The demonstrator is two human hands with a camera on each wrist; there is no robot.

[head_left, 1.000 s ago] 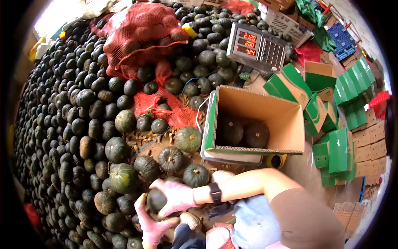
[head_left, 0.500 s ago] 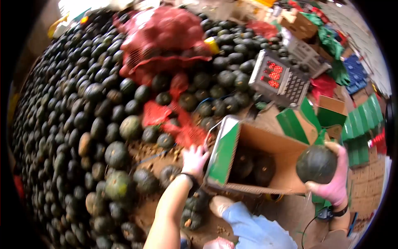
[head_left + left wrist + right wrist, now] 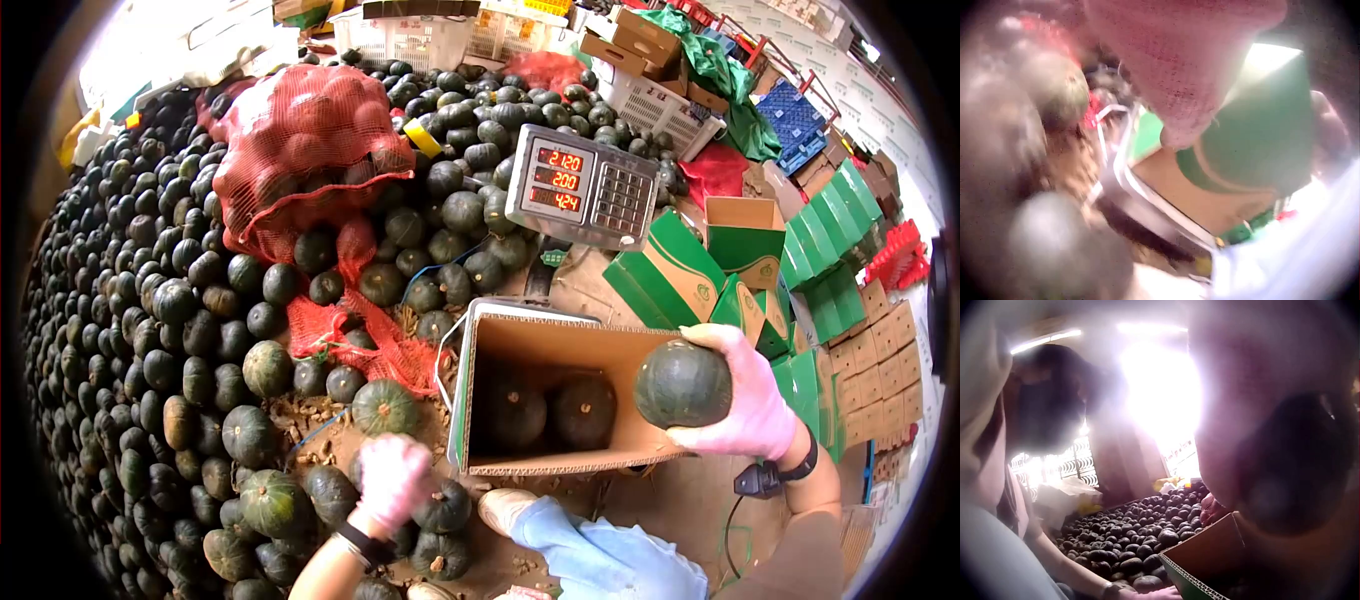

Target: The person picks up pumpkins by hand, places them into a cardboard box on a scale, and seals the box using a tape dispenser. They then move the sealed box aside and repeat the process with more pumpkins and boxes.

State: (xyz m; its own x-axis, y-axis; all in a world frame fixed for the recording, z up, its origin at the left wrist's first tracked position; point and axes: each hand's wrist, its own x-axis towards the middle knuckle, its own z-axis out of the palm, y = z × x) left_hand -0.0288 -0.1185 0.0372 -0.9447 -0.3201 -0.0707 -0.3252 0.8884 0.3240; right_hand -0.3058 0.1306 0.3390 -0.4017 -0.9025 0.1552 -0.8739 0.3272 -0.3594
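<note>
My right hand (image 3: pixel 750 405), in a pink glove, grips a dark green squash (image 3: pixel 683 383) from the side and holds it in the air over the right end of an open cardboard box (image 3: pixel 575 340). Two more squashes (image 3: pixel 515 415) lie inside the box. In the right wrist view the glove (image 3: pixel 1260 394) and the held squash (image 3: pixel 1297 462) fill the frame, blurred. My left hand (image 3: pixel 392 478), also gloved, is down among the squashes (image 3: pixel 443 506) by the box's near left corner. It is blurred, and its fingers cannot be made out.
A large heap of dark squashes (image 3: pixel 180 300) covers the left and back. A red mesh sack (image 3: pixel 300 150) lies on the heap. A weighing scale (image 3: pixel 580 190) with red digits stands behind the box. Folded green cartons (image 3: pixel 840 220) are stacked on the right. A knee in blue cloth (image 3: pixel 600 555) is at the bottom.
My right hand has carried the squash left and up to the box's right end. My left hand has dropped from the box's left corner to the squashes below it.
</note>
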